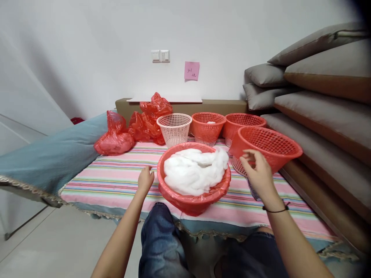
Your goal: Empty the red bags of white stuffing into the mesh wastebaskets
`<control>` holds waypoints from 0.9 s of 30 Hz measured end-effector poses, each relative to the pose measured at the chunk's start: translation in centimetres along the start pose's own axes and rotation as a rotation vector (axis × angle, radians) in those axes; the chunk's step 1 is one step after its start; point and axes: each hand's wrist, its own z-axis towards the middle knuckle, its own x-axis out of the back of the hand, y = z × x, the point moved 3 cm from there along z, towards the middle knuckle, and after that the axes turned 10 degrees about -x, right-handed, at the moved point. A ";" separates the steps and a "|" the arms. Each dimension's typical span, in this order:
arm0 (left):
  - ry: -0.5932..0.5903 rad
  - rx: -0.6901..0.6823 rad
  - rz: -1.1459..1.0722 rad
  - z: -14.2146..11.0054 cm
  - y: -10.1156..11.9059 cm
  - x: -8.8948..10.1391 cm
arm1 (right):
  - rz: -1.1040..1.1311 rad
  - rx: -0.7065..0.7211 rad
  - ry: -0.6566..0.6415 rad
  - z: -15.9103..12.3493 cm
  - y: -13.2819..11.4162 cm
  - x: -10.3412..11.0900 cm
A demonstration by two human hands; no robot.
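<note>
A red basin lined with red plastic point(193, 200) sits at the near edge of the striped bed and holds a heap of white stuffing point(194, 170). My left hand point(145, 180) rests on the striped sheet just left of the basin, fingers loosely curled, holding nothing. My right hand point(257, 170) hovers right of the basin with fingers spread, next to a tilted red mesh basket point(268, 148) that looks empty; whether the fingertips touch its rim I cannot tell. A black band is on my right wrist.
Behind the basin stand a white mesh basket point(174, 128) and two red mesh baskets point(208, 127) point(243, 123). Crumpled red plastic bags point(116, 136) lie at the left. Grey cushions point(319, 96) are stacked on the right. My knees in jeans point(162, 239) are below.
</note>
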 end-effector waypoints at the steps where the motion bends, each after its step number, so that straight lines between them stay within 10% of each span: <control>1: 0.032 -0.017 -0.014 1.4 0.5 1.0 | 0.036 0.085 -0.024 0.2 -2.4 0.8; 6: -0.056 -0.287 -0.148 8.9 6.6 2.4 | -0.020 0.420 -0.525 -2.4 -10.8 -1.2; 12: -0.224 -0.368 -0.164 11.0 10.3 -0.6 | -0.362 0.475 -0.872 -1.8 -10.4 -7.7; 19: 0.056 -0.219 -0.383 3.6 7.3 3.4 | -0.784 0.300 -1.169 -1.1 -11.5 -13.3; 27: 0.269 0.081 -0.649 -9.4 4.1 4.5 | -0.872 0.085 -1.172 -3.4 -7.1 -20.0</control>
